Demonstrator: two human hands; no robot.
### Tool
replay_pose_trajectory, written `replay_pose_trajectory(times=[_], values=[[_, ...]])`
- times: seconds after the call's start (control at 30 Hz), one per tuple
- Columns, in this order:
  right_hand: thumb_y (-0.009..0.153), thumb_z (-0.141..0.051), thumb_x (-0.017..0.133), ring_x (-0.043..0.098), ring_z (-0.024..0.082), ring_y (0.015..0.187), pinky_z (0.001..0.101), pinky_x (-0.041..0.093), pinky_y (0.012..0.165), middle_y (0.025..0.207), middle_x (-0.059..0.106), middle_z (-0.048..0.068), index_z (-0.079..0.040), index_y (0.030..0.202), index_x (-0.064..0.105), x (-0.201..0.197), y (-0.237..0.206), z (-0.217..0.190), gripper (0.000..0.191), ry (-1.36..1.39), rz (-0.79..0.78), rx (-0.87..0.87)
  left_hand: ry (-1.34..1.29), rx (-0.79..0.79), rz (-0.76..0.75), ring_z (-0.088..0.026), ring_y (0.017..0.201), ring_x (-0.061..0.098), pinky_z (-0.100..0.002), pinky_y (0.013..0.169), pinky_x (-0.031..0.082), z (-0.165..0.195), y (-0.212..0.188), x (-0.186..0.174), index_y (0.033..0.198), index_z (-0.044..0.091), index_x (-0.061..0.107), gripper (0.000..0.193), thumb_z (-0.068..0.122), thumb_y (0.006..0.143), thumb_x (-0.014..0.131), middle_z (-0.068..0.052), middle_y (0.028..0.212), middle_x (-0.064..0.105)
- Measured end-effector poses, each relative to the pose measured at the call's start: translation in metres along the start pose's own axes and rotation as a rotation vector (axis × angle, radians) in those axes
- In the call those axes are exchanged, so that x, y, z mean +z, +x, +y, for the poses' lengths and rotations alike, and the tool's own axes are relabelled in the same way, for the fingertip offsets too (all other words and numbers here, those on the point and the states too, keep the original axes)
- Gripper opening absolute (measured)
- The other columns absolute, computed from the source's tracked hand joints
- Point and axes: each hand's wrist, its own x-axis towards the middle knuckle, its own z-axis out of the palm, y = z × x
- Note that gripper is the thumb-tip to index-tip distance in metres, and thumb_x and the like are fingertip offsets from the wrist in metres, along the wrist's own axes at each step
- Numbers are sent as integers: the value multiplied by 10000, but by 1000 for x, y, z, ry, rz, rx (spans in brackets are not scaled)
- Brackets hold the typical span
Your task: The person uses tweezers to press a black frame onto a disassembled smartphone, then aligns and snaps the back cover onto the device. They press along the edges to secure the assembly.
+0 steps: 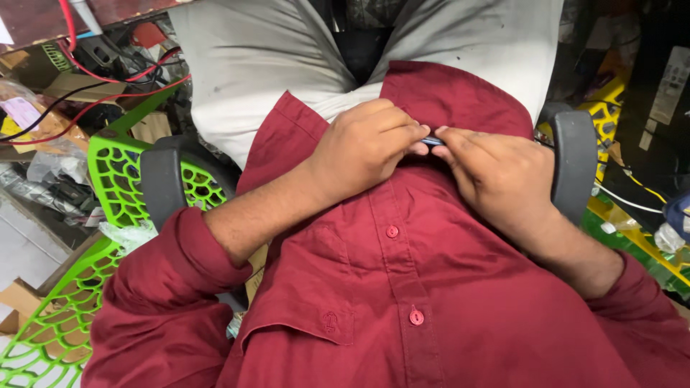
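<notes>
I look down at my own lap in a chair. My left hand [366,147] and my right hand [496,176] meet in front of my dark red shirt [402,287], fingertips together. Between them they pinch a small dark blue object [432,141]; only a short sliver of it shows, so I cannot tell what it is. Both hands rest against the shirt's lower front, above my light grey trousers [259,65]. My rolled red sleeves cover both forearms near the elbows.
Black chair armrests stand at the left [162,179] and right [575,154]. A green lattice plastic chair [86,287] is at the left. Red and black wires [86,79] and cardboard clutter lie at the upper left; yellow and green items at the right.
</notes>
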Motion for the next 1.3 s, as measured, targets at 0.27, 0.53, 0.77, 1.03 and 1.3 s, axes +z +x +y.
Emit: replay_pose_trajectory(times=[0.27,0.53,0.77,1.03,1.3], values=[[993,-13,770,767,259,982,321,597,825,1126,759,145,30,1159,722,-1,-14,8,178,288,153,-17,-208,57,130,-242,990,734,-308,789,584,12,0,-24,1174,36,700,323,112,914,878,-75,1116,724],[974,2,748,773,277,954,318,613,842,1107,750,196,66,1144,704,0,-16,2,186,465,202,2,-255,62,174,-242,970,716,-305,773,572,32,8,-28,1200,37,677,344,76,911,858,-81,1094,715],[927,64,796,775,291,945,306,628,771,1068,743,205,53,1101,709,-4,-18,0,195,494,296,-95,-194,211,145,-257,955,694,-354,779,552,43,18,-25,1190,-12,638,306,23,942,814,-99,1063,689],[952,90,752,775,286,891,302,623,748,1026,753,204,66,1069,705,5,-25,1,129,435,344,-62,-161,167,178,-249,868,667,-364,736,520,46,19,-13,1141,-6,670,282,7,901,818,-80,970,678],[969,82,740,774,291,889,318,627,757,996,747,203,65,1056,701,13,-33,7,97,440,385,-42,-167,129,189,-247,871,649,-345,719,518,49,21,-8,1131,12,676,276,5,891,812,-66,979,667]])
